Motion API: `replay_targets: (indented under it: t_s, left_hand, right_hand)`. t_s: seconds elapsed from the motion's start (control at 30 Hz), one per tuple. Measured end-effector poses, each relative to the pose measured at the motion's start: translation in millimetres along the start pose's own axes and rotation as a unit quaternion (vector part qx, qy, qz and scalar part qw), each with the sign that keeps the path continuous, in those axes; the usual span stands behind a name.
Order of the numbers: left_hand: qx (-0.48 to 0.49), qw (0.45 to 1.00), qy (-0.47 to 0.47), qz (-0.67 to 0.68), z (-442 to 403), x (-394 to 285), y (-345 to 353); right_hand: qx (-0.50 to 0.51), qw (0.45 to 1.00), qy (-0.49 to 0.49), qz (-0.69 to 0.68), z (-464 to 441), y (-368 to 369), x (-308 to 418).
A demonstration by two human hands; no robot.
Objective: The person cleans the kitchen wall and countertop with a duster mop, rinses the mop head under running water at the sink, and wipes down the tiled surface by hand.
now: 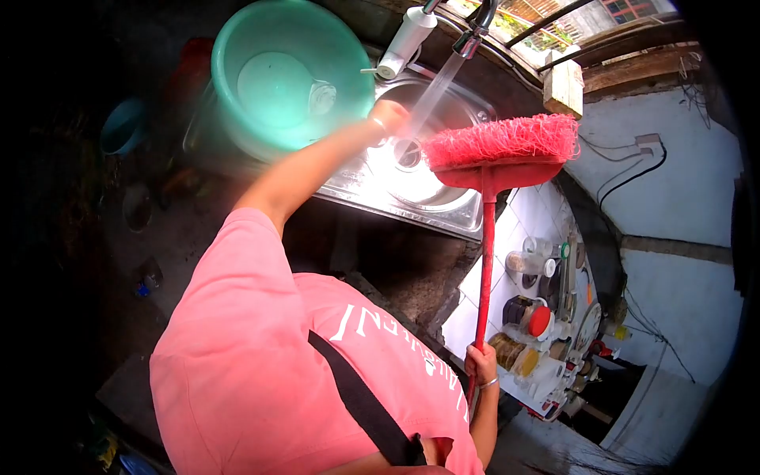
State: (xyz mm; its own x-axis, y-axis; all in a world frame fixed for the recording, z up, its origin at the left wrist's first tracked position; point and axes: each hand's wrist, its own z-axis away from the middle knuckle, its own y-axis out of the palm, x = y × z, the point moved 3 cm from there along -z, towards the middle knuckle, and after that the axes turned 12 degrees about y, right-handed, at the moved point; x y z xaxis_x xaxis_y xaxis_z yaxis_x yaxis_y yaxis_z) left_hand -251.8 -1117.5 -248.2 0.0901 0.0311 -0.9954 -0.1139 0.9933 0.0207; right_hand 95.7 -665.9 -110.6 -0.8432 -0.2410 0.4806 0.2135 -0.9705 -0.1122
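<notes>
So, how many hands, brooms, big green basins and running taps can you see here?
Hands (left hand, right hand): 2
Broom: 1
Big green basin: 1
Running tap: 1
Total: 5

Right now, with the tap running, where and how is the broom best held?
Probably by the handle, wrapped as the right hand has it, coming from the near side, opposite the bristles. The handle is slim and runs back from the wide head, so a hand can close around it, clear of the bristles and the falling water.
</notes>
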Motion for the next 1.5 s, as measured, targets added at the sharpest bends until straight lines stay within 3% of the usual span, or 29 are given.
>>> replay_targets:
  t_s: [0.03,0.1,0.23,0.4,0.47,0.5,0.6,0.63,0.87,1.0,1.07,1.13,1.2,1.3,1.33,1.37,1.5]
  left_hand:
    - [0.088,0.985,0.054,-0.140,-2,-7,6]
    - [0.107,0.994,-0.015,-0.022,8,-8,14]
    - [0.125,0.969,-0.132,0.167,60,-93,19]
    - [0.105,0.970,-0.144,0.168,66,-105,21]
    - [0.114,0.988,-0.099,0.042,50,-80,18]
    - [0.052,0.989,-0.136,0.000,44,-71,16]
    - [-0.033,0.980,0.009,-0.198,3,-4,7]
    - [-0.054,0.972,0.021,-0.229,21,-41,3]
    - [-0.097,0.928,0.115,-0.341,11,-20,-7]
    - [0.024,0.962,-0.011,-0.273,24,-44,-14]
    - [-0.004,0.966,0.060,-0.253,-7,6,-21]
    - [-0.063,0.960,0.109,-0.252,-1,-11,-28]
    - [-0.156,0.968,0.056,-0.187,-20,7,-40]
    - [-0.119,0.992,0.046,0.013,-11,-40,-48]
    - [-0.099,0.994,0.035,0.025,-26,-25,-61]
    - [-0.079,0.996,0.024,0.036,-40,-9,-73]
    - [0.016,0.983,0.139,-0.122,-80,19,-96]
  right_hand:
    - [-0.004,1.000,-0.006,0.001,-1,0,1]
    - [-0.006,1.000,-0.011,0.015,-3,-2,2]
    - [-0.007,0.999,-0.008,0.038,-4,-2,3]
    - [-0.007,0.999,0.014,0.036,-5,0,0]
    - [-0.012,0.999,0.014,0.045,-6,2,-1]
    - [-0.015,0.998,0.013,0.053,-6,2,-1]
    - [-0.005,0.998,0.016,0.068,-6,6,0]
    - [0.000,0.997,0.017,0.072,-7,7,2]
    - [-0.005,0.994,0.021,0.109,-12,25,18]
    - [0.000,0.992,0.024,0.126,-14,34,27]
    - [-0.003,0.992,0.037,0.121,-10,35,28]
    - [-0.009,0.991,0.032,0.128,-10,31,23]
    - [-0.004,0.992,0.045,0.117,-5,31,25]
    - [-0.011,0.994,0.022,0.104,-4,31,18]
    - [-0.016,0.994,0.021,0.102,-2,33,19]
    - [-0.019,0.995,0.019,0.100,0,35,18]
    - [-0.009,0.998,-0.004,0.068,3,37,12]
